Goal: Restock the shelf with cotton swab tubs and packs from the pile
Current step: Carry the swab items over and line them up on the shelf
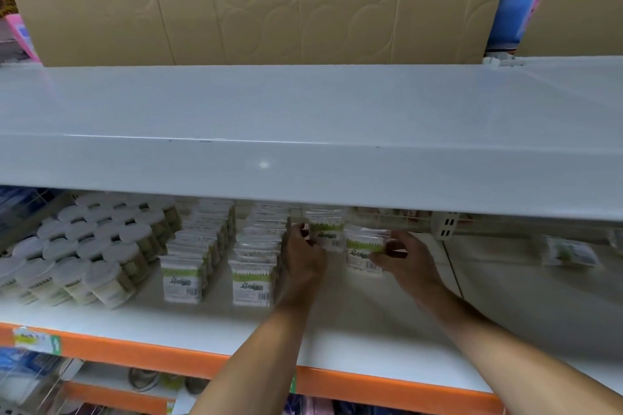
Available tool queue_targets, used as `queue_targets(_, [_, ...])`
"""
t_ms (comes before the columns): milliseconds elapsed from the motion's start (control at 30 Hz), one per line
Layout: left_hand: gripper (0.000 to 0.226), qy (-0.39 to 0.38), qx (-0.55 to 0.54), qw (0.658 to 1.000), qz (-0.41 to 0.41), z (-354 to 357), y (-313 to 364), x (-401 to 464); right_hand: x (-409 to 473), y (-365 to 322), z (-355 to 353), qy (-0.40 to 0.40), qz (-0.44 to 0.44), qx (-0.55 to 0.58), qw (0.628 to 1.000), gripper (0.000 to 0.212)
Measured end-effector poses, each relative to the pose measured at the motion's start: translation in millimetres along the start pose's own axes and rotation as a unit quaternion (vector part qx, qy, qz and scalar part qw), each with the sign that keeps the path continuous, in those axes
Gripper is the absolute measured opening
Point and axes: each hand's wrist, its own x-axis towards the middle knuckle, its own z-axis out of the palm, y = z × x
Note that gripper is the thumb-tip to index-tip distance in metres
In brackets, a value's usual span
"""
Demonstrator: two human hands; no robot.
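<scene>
Head view of a white store shelf (354, 323) with an orange front edge, seen under the overhang of the upper shelf (303, 131). Both bare forearms reach in from the lower edge of the frame.

Left hand (303, 254): fingers curled around the left side of an upright cotton swab pack (326, 233) with a green-and-white label, which stands deep on the shelf, just right of the second row of packs.

Right hand (409, 254): thumb and fingers pinch the right side of a second cotton swab pack (362, 251), held upright just beside and slightly nearer than the first (whether its base touches the shelf cannot be told).

Stock in place: at far left, a block of round cotton swab tubs (87, 246) with white lids, packed in touching rows. To their right, two files of identical packs run front to back, the left row (190, 263) and the right row (258, 259), each label facing forward, with a narrow gap between them.

Farther right, beyond a seam in the shelf surface, a single loose pack (569, 252) lies well apart from the hands (blurred). A quilted cardboard sheet (269, 0) stands behind the upper shelf. A price tag (35, 340) is clipped to the orange edge at lower left.
</scene>
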Motion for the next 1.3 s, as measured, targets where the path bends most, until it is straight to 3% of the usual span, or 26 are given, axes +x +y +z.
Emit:
queue_targets(133, [0.040, -0.012, 0.005, 0.998, 0.055, -15, 11, -24, 2, -3, 14, 0.014, -0.009, 0.002, 1.000, 0.034])
queue_targets(233, [0.019, -0.023, 0.021, 0.996, 0.089, -19, 15, -39, 5, -6, 29, 0.017, -0.015, -0.006, 1.000, 0.036])
queue_targets(367, [0.025, -0.067, 0.109, 0.987, 0.096, -21, 17, -45, 12, -5, 48, 0.019, -0.012, 0.006, 1.000, 0.037])
queue_targets(600, [0.056, -0.108, 0.143, 0.983, 0.038, -28, 17, -55, 22, -6, 71, 0.041, -0.001, 0.003, 0.999, 0.035])
queue_targets(767, [0.075, -0.141, 0.186, 0.971, 0.051, -27, 13, -57, 27, -5, 80, 0.059, 0.013, 0.017, 0.998, 0.034])
queue_targets(1000, [0.067, -0.108, 0.229, 0.963, 0.092, -25, 9, -63, 28, -6, 83, 0.067, 0.054, 0.013, 0.996, 0.034])
queue_targets(1167, [0.061, -0.140, 0.289, 0.941, 0.106, -23, 10, -68, 23, -4, 69, 0.069, 0.091, -0.005, 0.994, 0.036])
queue_targets(1300, [0.052, -0.167, 0.327, 0.922, 0.124, -19, 16, -75, 16, -4, 47, 0.068, 0.072, -0.076, 0.992, 0.034])
